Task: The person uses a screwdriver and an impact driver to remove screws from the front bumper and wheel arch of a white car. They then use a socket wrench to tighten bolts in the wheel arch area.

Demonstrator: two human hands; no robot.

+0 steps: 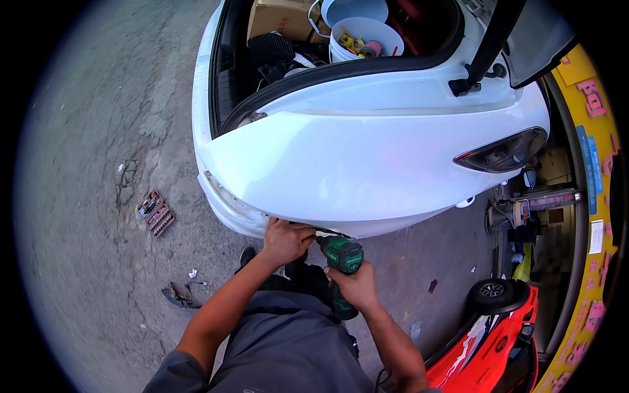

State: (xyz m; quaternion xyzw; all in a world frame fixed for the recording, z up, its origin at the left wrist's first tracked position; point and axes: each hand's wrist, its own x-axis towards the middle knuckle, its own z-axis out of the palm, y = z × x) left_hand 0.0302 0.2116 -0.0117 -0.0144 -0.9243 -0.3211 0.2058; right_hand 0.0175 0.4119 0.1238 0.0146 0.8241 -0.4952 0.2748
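In my right hand (357, 287) is a green and black cordless drill (343, 254), gripped by its handle with the nose pointing left. My left hand (286, 241) is closed at the near lower edge of a white car's body panel (327, 170), just left of the drill's nose. Its fingertips are partly hidden, so whatever they pinch cannot be made out. A dark strip runs along the panel edge beside the drill's nose. Whether the drill touches a fastener is hidden.
The open car boot holds a white bucket (339, 51) of small items and a cardboard box (280, 18). On the ground at left lie a socket set case (156, 213) and a dark broken-looking part (178, 298). A red vehicle (491, 347) stands at lower right.
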